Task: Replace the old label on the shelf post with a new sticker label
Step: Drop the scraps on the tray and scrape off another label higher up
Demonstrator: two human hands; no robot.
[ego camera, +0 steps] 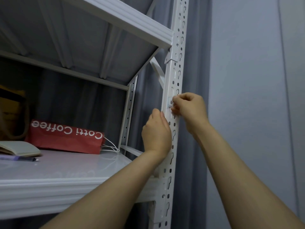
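1. The old label (168, 101) is on the front face of the white shelf post (174, 75), a little right of the frame's centre. It shows as a pale patch with a small dark smudge at its lower end.
2. My right grip (189, 109) is clenched at the label's right edge, fingertips (173, 107) pinched together on it. As far as I can make out, it is grasping that edge (the picture is soft here, so I can't say whether a corner has lifted).
3. My left grip (156, 131) sits just below and left of the label, knuckles curled and thumb against the post's left edge. I can't tell whether it holds anything or only steadies the post.
4. I judge this an early stage: the old label looks mostly stuck down, so the peel is only beginning.
5. What's left is pulling the old label fully off, clearing any residue, then pressing the new sticker on at the same spot.
6. I see no new sticker anywhere in the frame. It may be hidden in the left grip or out of view.
7. At lower left, the shelf (49, 184) carries a red paper bag (66, 136), an open notebook (19, 147) and a pen (19, 158), all well apart from the work
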